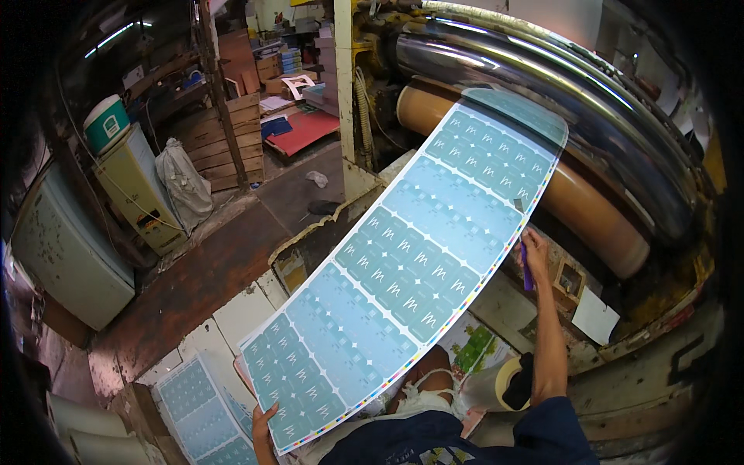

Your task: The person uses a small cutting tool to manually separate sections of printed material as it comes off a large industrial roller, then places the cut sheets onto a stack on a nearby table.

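Observation:
A long printed sheet [411,246], teal and pale blue with rows of repeated card designs, slants across the middle. Its far end curves up against the shiny metal roller [535,66], above a brown roller [597,213]. My left hand [264,426] grips the sheet's near left corner, thumb on top. At the sheet's right edge, my right hand [536,256] is closed around a slim purple tool [528,263], whose exact kind I cannot make out. Its fingertips are close to the sheet's colour-marked border; whether they pinch it is unclear.
Similar printed sheets [194,407] lie at lower left. A tape-like roll [510,384] sits by my right forearm, near a small wooden box [570,280] and white paper [595,316]. Further left stand a cabinet [139,190], a green-and-white cooler [107,124] and a whitish sack [184,186].

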### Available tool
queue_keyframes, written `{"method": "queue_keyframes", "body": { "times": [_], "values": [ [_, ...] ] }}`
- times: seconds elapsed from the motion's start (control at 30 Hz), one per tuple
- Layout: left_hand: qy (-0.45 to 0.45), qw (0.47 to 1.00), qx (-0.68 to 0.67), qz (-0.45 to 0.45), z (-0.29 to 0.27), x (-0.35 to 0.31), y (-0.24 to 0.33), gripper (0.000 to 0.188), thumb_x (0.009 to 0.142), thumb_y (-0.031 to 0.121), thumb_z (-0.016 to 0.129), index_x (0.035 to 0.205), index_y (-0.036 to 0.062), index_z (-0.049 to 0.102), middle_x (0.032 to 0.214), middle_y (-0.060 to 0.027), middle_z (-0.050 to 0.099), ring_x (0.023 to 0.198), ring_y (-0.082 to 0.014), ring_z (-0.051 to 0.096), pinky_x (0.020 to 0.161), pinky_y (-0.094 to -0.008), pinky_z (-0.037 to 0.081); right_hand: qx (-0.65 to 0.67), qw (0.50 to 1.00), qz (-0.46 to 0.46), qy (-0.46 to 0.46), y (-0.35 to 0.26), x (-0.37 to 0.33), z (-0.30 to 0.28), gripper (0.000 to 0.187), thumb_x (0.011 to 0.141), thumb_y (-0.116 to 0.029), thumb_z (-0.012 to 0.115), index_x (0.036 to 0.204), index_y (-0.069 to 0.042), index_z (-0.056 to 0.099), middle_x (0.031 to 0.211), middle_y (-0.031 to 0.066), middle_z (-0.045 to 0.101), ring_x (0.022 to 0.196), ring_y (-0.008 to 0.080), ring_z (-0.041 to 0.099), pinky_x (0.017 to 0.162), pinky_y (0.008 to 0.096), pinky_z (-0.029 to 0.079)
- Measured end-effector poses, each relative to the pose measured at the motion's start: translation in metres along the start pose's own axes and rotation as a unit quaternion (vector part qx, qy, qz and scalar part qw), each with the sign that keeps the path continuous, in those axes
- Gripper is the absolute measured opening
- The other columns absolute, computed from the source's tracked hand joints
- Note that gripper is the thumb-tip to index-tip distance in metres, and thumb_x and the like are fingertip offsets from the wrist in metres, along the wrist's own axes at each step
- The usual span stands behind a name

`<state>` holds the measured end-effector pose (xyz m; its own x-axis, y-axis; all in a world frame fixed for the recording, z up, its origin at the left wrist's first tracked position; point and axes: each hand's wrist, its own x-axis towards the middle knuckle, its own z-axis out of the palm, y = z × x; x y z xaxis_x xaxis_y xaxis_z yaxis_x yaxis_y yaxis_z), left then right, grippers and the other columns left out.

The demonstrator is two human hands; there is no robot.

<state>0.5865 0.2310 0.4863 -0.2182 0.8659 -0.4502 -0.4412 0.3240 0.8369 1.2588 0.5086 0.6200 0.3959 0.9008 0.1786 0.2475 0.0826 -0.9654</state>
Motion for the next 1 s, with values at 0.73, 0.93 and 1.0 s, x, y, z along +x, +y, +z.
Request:
{"method": "queue_keyframes", "body": {
  "times": [0.73,0.93,1.0],
  "values": [
    [0.082,0.994,0.071,0.008,-0.125,-0.01,-0.069,0.025,0.086,0.006,0.069,0.108,0.0016,0.056,0.089,-0.0112,0.066,0.066,-0.0189,0.064,0.056,-0.0331,0.054,-0.44,0.853,-0.266,-0.088,0.016,0.03,0.012,0.074,0.063,0.008,0.053,0.129,-0.025,0.057,0.137,0.0102,0.052,0.09,0.03,0.068,0.071,0.0386,0.055],
    [0.252,0.948,0.19,-0.029,-0.147,-0.03,-0.071,0.028,0.086,0.013,0.071,0.088,0.0146,0.043,0.052,0.0016,0.038,0.026,-0.0094,0.026,0.025,-0.0292,0.013,-0.403,0.892,-0.181,-0.094,0.018,0.044,-0.001,0.055,0.065,0.004,0.051,0.114,-0.014,0.068,0.119,0.0192,0.062,0.086,0.0322,0.068,0.078,0.0361,0.054],
    [0.242,0.957,0.159,-0.012,-0.159,-0.042,-0.06,0.032,0.086,0.012,0.071,0.085,0.0154,0.039,0.051,0.003,0.036,0.028,-0.0087,0.025,0.026,-0.0293,0.014,-0.39,0.89,-0.219,-0.09,0.007,0.05,-0.009,0.054,0.066,0.004,0.052,0.114,-0.014,0.068,0.117,0.0192,0.063,0.085,0.0322,0.068,0.078,0.035,0.053]
  ]
}}
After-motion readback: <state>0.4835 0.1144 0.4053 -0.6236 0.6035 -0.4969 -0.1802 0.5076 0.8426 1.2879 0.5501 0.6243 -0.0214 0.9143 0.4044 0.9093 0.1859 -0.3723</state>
